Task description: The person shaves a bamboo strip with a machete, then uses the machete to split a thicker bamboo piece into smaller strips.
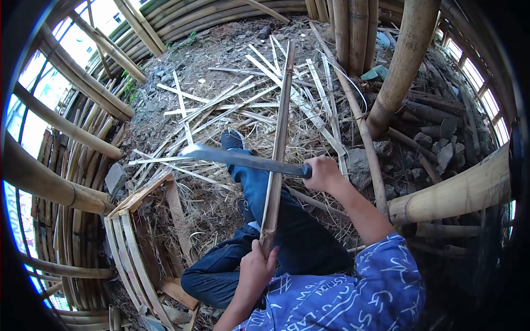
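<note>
One strip (280,132) runs near to far at centre. The left hand (255,271) has its grip closed on the near end. One machete (237,157) crosses it, blade pointing left, with the right hand (324,174) grip closed on the handle. Many slats (251,102) litter the dirt ground (215,49). Poles (403,60) stand all around.

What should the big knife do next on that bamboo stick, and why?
Probably push the machete along the bamboo strip, away from the body: the right hand has its blade across the strip, and the left hand grips the near end below it.
</note>
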The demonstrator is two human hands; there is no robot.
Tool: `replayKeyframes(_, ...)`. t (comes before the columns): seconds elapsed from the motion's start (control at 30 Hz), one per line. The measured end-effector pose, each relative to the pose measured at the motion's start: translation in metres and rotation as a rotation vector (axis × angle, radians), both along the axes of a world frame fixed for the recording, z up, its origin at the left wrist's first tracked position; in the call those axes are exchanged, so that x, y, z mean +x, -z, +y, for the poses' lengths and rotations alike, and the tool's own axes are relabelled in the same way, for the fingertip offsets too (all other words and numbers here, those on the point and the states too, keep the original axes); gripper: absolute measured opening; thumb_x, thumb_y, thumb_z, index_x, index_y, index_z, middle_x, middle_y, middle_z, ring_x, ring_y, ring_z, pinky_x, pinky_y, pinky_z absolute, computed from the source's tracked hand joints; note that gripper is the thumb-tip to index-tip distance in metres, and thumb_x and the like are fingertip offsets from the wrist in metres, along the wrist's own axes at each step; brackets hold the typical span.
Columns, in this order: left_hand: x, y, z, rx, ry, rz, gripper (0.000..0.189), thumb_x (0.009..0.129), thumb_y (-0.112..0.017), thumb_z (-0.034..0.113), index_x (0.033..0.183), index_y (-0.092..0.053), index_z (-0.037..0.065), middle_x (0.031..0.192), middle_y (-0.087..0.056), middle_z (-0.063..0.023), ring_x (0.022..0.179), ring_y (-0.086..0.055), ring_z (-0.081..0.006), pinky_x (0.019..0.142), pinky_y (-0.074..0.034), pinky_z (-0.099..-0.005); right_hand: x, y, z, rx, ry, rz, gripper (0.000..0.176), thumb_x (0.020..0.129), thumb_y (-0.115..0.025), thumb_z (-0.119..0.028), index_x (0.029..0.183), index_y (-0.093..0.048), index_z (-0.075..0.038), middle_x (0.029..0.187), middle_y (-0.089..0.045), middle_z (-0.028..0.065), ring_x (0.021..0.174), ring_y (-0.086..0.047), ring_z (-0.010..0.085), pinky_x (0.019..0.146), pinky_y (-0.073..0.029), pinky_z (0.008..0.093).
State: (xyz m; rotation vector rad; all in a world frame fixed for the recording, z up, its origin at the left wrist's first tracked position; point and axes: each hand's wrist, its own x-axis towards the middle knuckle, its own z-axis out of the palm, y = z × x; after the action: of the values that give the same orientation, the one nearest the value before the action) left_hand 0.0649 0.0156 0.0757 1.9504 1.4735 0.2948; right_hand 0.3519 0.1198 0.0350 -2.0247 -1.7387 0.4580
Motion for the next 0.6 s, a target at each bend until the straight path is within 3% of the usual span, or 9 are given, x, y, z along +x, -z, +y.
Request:
replayKeyframes(0.3,-0.001,-0.003,0.001,0.022,-0.032,-0.013,0.033,0.089,-0.065,0.026,0.089,-0.045,-0.001,0.063,-0.06,-0.0263,0.061,-0.062,-0.0458,0.053,-0.049,-0.0518,-0.001,-0.004,0.028,0.101,-0.097,-0.153,0.016,0.068,-0.065,-0.024,0.073,-0.067,-0.009,0.074,-0.068,0.0137,0.075,-0.068,0.0328,0.072,-0.056,0.0438)
replayKeyframes(0.5,-0.015,-0.007,-0.019,-0.061,-0.012,-0.038,0.03,0.087,-0.065,0.021,0.088,-0.044,0.0,0.062,-0.059,-0.0264,0.059,-0.061,-0.0461,0.052,-0.049,-0.0529,0.082,-0.007,0.104,-0.071,0.371,-0.022,0.026,0.075,-0.062,-0.025,0.088,-0.068,-0.003,0.091,-0.069,0.0222,0.089,-0.068,0.035,0.082,-0.055,0.0424)
replayKeyframes(0.6,-0.019,-0.008,-0.02,-0.085,0.015,-0.038,0.03,0.087,-0.065,0.022,0.088,-0.045,0.001,0.061,-0.058,-0.0267,0.059,-0.061,-0.0463,0.053,-0.049,-0.0529,0.103,-0.01,0.112,-0.069,0.355,-0.145,0.028,0.074,-0.064,-0.026,0.088,-0.069,-0.003,0.092,-0.07,0.0225,0.088,-0.068,0.0367,0.081,-0.056,0.0431)
